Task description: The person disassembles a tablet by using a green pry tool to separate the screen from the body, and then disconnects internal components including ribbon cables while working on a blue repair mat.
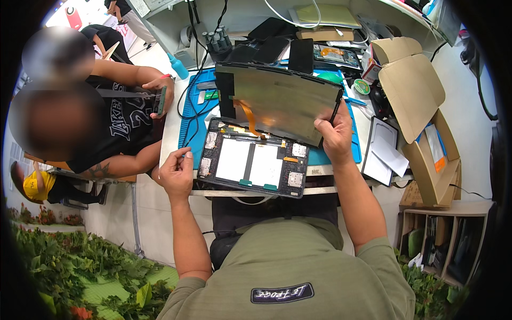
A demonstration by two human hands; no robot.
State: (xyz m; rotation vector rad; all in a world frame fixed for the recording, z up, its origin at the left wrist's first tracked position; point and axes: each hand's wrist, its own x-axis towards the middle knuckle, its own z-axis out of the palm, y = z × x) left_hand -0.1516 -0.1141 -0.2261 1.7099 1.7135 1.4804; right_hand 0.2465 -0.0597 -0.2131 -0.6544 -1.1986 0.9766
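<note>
My right hand grips the right edge of a tablet screen panel, thumb on its metallic back. The panel is raised and tilted above the opened tablet body. An orange ribbon cable runs from the panel down to the body's top edge. Two white battery blocks and metal-covered corner parts show inside the body. Beside the body's left edge is my left hand, its thumb and fingertips pinched together; anything between them is too small to make out.
A blue work mat lies beneath. Phones and parts crowd the bench's back. At right stand an open cardboard box and a white tray. Dark cables hang at left, where a seated person holds a phone.
</note>
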